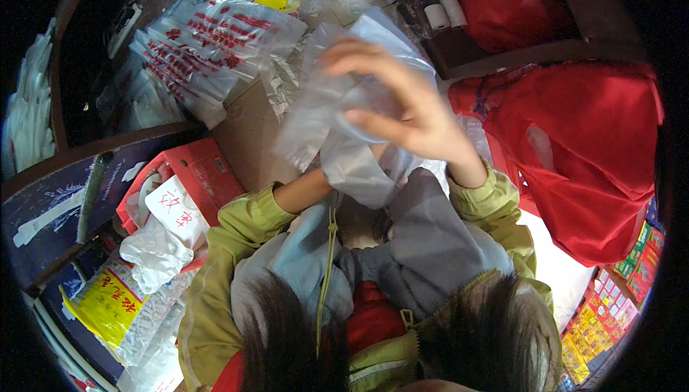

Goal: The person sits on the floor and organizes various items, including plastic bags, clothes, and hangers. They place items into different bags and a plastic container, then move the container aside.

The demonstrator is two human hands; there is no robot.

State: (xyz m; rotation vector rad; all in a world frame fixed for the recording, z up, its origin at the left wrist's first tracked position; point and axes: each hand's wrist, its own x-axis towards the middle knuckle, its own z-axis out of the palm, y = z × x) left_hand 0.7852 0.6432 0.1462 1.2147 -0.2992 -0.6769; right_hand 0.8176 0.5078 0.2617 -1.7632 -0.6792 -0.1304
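Translucent plastic bags (360,168) lie in a loose bundle between the person's knees. Above them my right hand (401,104) is raised with thumb and fingers spread apart, blurred, and nothing shows between them. My left hand is hidden under the bags; only its wrist and forearm (304,191) show, coming out of a green sleeve. More clear plastic (387,42) stretches up beyond the right hand. A pile of clear bags with red print (210,42) lies on the floor at the upper left.
A red plastic basket (207,163) with white bags and a card bearing writing stands at the left, near a yellow-and-clear packet (115,306). Red cloth (581,160) hangs at the right. White paper rolls (451,8) sit on a dark shelf (484,58) at the upper right.
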